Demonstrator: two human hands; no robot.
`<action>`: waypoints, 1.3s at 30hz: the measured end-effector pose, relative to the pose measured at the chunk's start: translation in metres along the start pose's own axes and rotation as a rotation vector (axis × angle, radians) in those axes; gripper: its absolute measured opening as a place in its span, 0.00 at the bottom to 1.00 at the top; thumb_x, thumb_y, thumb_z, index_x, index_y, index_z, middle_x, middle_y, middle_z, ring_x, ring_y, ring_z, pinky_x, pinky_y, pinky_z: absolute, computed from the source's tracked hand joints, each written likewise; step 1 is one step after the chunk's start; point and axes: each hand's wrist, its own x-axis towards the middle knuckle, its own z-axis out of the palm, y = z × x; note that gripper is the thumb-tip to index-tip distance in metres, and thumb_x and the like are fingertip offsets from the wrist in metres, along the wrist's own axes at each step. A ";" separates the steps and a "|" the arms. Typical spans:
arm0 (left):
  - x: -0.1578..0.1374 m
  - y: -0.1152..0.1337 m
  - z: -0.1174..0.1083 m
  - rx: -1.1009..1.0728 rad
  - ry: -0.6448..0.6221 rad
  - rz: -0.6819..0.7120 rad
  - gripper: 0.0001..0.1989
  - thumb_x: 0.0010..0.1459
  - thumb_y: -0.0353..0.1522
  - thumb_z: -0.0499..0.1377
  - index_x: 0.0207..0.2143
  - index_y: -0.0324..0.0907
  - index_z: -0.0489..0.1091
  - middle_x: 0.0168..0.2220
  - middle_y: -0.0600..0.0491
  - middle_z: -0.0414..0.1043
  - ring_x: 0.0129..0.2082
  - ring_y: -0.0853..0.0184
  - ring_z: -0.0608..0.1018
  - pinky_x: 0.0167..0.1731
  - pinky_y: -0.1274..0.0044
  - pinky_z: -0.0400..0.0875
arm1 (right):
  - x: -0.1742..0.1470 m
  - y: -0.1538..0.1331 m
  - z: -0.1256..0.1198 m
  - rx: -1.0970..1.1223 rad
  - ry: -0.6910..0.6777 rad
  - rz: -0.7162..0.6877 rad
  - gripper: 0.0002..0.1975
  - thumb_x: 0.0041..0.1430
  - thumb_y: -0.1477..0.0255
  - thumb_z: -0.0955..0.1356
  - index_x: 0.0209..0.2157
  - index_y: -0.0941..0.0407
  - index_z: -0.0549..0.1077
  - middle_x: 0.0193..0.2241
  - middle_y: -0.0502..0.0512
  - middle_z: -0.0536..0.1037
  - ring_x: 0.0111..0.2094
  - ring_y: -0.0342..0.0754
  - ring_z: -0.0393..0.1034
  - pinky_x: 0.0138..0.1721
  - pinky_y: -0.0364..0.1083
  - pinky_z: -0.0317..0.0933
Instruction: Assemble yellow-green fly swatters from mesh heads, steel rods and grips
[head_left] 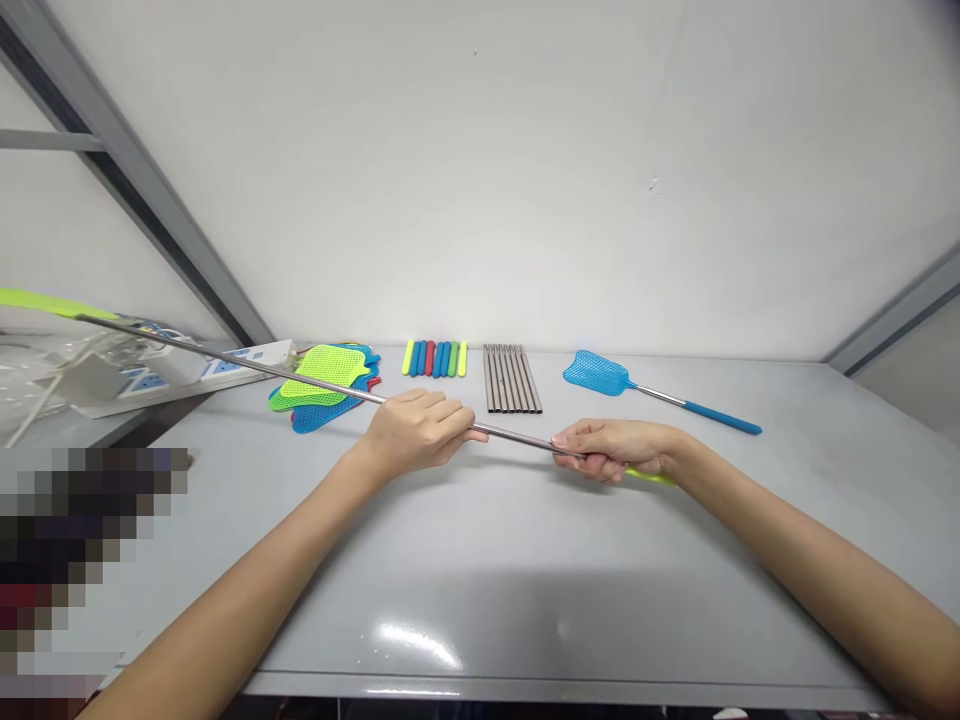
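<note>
A long fly swatter point(300, 376) with a thin metal rod stretches across the view, tilted up to the left. Its yellow-green head reaches the left edge, seen nearly edge-on and cut off by the frame. My left hand point(424, 425) is closed around the middle of the rod, knuckles up. At the right end, my right hand point(604, 448) grips the swatter where rod and yellow-green handle meet; most of the handle is hidden by the palm. Both hands are above the grey table point(480, 580).
Mesh swatter heads point(322, 375) lie stacked at the left. Behind my hands are several coloured handles point(435, 358) and a row of metal rods point(512, 380). A blue fly swatter point(596, 373) rests at the right. A power strip point(247, 365) and clear plastic bags point(30, 380) sit far left.
</note>
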 end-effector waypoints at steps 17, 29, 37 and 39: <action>0.002 0.011 0.001 -0.119 -0.131 -0.092 0.15 0.57 0.39 0.50 0.21 0.40 0.62 0.17 0.58 0.63 0.19 0.73 0.66 0.21 0.78 0.52 | 0.002 0.007 -0.007 -0.099 0.041 -0.079 0.15 0.54 0.61 0.64 0.32 0.61 0.68 0.16 0.44 0.57 0.15 0.35 0.44 0.16 0.38 0.39; 0.002 0.010 0.007 -0.051 -0.104 -0.038 0.16 0.57 0.40 0.51 0.20 0.41 0.61 0.16 0.59 0.61 0.18 0.74 0.65 0.21 0.78 0.51 | 0.008 0.008 -0.006 -0.132 0.101 -0.196 0.15 0.55 0.64 0.63 0.25 0.62 0.68 0.15 0.45 0.57 0.16 0.35 0.47 0.17 0.39 0.43; 0.003 -0.002 0.007 -0.019 -0.049 0.015 0.17 0.56 0.41 0.51 0.19 0.41 0.59 0.14 0.60 0.59 0.17 0.75 0.64 0.21 0.79 0.52 | 0.006 0.007 -0.007 -0.047 0.047 -0.096 0.17 0.54 0.60 0.63 0.29 0.61 0.68 0.15 0.42 0.49 0.16 0.34 0.37 0.15 0.38 0.34; 0.002 -0.003 0.008 -0.017 -0.056 0.025 0.17 0.56 0.41 0.51 0.19 0.41 0.59 0.14 0.60 0.59 0.17 0.75 0.64 0.21 0.79 0.52 | 0.005 0.007 -0.009 -0.043 0.037 -0.079 0.17 0.54 0.60 0.63 0.29 0.61 0.68 0.15 0.42 0.49 0.16 0.35 0.37 0.15 0.38 0.34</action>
